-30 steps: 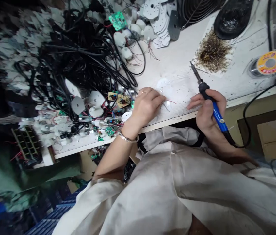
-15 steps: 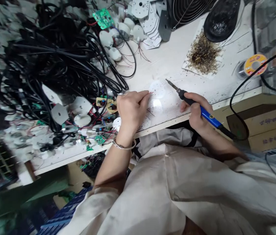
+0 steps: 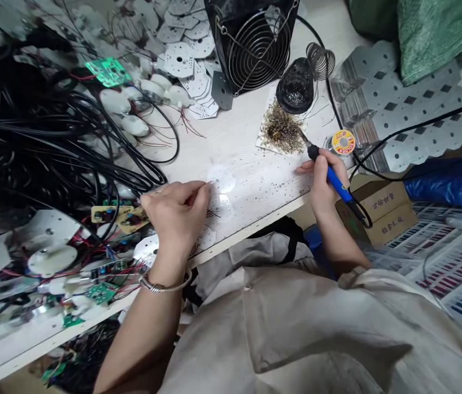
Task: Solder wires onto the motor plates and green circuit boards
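My right hand (image 3: 321, 178) is closed round a blue-handled soldering iron (image 3: 336, 183). Its tip reaches into the brown crumbly pad (image 3: 280, 131) on a white sheet at the back of the bench. My left hand (image 3: 175, 210) lies on the white bench top (image 3: 255, 186) with its fingers curled and pinched at a thin red wire beside small clear round discs (image 3: 221, 178). A silver bangle sits on that wrist. What the left fingers pinch is too small to name.
A thick tangle of black cables (image 3: 29, 142) fills the left. Circuit boards and white round plates (image 3: 46, 257) lie at the front left. A black wire-grille fan (image 3: 253, 46), an iron stand (image 3: 296, 85), a solder spool (image 3: 343, 142) and a cardboard box (image 3: 378, 210) stand to the right.
My right hand has carried the iron away from the clear discs, back to the brown pad. The view has swung to the right. My left hand has stayed by the discs.
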Demonstrator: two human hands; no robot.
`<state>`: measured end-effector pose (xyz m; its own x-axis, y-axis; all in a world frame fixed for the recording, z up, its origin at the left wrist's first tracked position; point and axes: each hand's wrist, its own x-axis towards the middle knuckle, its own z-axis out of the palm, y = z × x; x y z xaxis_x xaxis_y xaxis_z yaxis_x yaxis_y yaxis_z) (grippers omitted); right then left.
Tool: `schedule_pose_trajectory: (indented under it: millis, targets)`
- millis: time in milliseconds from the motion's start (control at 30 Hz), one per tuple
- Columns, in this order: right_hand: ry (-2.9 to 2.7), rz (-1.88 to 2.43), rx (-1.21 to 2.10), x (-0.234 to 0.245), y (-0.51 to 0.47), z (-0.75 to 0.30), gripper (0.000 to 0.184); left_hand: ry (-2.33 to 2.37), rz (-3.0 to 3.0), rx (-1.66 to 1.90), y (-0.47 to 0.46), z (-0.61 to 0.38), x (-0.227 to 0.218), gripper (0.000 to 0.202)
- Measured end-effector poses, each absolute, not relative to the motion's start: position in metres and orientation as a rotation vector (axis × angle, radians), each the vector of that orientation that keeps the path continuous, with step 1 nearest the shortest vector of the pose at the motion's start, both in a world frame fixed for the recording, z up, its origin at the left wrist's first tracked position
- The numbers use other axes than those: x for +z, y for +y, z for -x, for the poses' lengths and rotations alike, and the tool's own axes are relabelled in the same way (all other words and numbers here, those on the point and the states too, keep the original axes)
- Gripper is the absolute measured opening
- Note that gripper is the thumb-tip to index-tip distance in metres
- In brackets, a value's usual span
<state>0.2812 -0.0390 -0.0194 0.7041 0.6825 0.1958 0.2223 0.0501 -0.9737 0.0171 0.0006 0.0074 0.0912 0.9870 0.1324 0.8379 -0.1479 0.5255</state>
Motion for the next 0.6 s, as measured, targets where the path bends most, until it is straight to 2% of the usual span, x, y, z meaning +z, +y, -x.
schedule_pose_trajectory:
  millis: [300, 600]
  targets:
    - [-0.780, 1.470, 0.426, -0.026, -0.032, -0.287, 0.039, 1.624, -2.210, 0.912, -0.002, -0.017, -0.009, 0.009]
    - [-0.820, 1.507, 0.413, -0.028, -0.030, -0.289, 0.037, 1.511, -2.311, 0.939, -0.001, -0.021, -0.012, 0.011]
